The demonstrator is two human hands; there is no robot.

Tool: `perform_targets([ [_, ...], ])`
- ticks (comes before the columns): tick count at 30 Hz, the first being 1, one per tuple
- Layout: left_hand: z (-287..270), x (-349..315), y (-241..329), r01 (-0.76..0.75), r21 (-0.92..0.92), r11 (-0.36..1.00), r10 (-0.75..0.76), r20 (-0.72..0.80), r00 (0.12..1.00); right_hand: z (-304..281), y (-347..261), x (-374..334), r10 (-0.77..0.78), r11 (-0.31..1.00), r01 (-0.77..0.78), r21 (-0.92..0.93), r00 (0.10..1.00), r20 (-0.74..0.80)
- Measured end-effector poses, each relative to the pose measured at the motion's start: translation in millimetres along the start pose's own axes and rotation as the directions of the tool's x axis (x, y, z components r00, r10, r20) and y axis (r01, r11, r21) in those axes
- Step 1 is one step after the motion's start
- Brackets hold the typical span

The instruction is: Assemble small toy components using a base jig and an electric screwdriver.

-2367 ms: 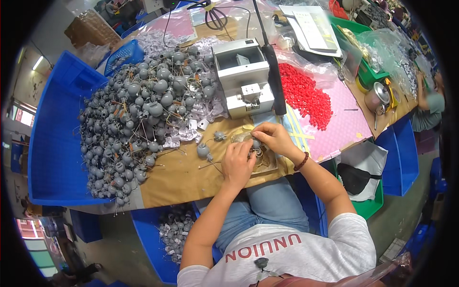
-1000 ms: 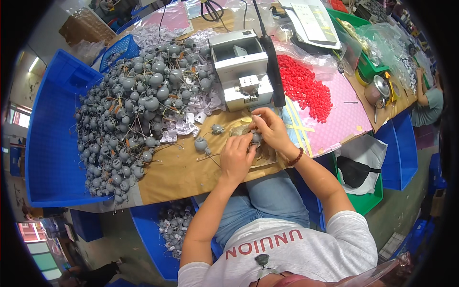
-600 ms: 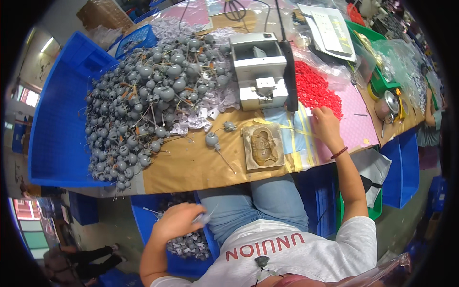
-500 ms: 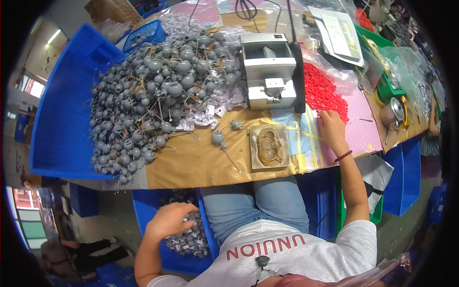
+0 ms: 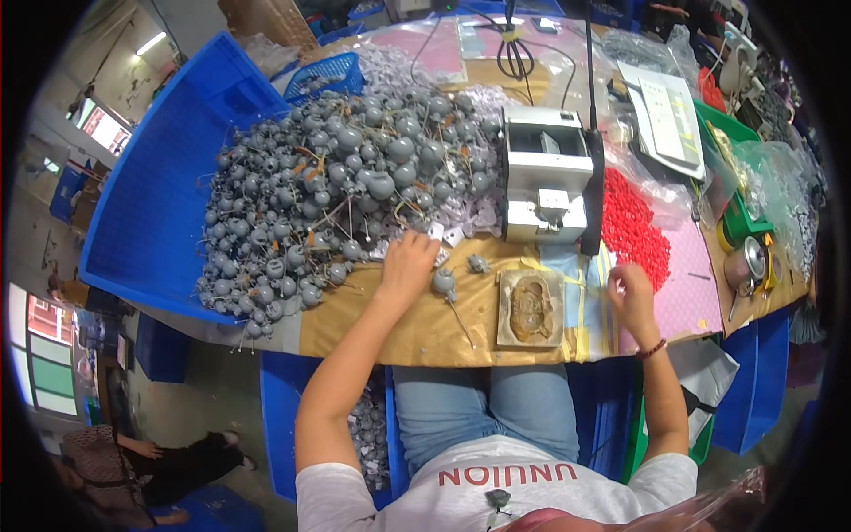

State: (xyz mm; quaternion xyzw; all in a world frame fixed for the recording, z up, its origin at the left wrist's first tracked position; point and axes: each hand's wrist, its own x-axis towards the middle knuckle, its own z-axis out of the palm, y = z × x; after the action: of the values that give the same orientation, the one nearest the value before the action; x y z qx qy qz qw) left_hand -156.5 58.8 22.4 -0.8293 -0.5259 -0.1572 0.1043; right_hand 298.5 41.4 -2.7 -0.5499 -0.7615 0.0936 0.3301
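Note:
My left hand [image 5: 409,268] reaches over the table to the front edge of the pile, its fingers apart and touching the small white plastic pieces [image 5: 454,236]. Grey round plastic parts [image 5: 350,146] with thin stems are heaped beside it. My right hand [image 5: 632,294] is raised in front of the small red pieces [image 5: 635,226], thumb and fingers curled together; what they hold, if anything, is too small to make out. Between my hands lie a mould block [image 5: 530,309] with a shaped hollow, a grey ball with a long stem [image 5: 444,283] and a smaller grey part [image 5: 479,263].
A white and black bench device [image 5: 547,177] stands behind the mould block. At left a big blue bin [image 5: 168,191] lies tipped beside the heap. Papers [image 5: 663,120], a green crate [image 5: 740,217] and a metal cup [image 5: 745,263] are at right. Another person [image 5: 115,470] is at lower left.
My left hand has gone from above the lower blue bin up to the white pieces on the table. My right hand has drawn back from the red pieces with its fingers curled. The view has shifted.

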Motion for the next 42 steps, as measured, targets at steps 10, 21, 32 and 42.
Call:
perform_targets([
  [10,-62,7,72,-0.102,-0.427,0.898,0.012,-0.206,0.978,39,-14,-30,-0.045,0.995,0.048,0.092,0.998,-0.039],
  [21,-24,5,152,-0.218,-0.483,0.848,0.274,0.048,0.961,33,-20,-29,-0.094,0.99,0.102,0.098,0.992,-0.083],
  [32,12,9,159,0.09,-0.74,0.666,-0.08,0.05,0.996,32,-88,7,-0.33,0.839,0.322,0.439,0.942,-0.06],
  [42,-3,-4,159,0.134,-0.765,0.63,-0.138,0.059,0.989,55,-96,14,-0.589,0.795,0.562,0.228,0.806,0.065],
])
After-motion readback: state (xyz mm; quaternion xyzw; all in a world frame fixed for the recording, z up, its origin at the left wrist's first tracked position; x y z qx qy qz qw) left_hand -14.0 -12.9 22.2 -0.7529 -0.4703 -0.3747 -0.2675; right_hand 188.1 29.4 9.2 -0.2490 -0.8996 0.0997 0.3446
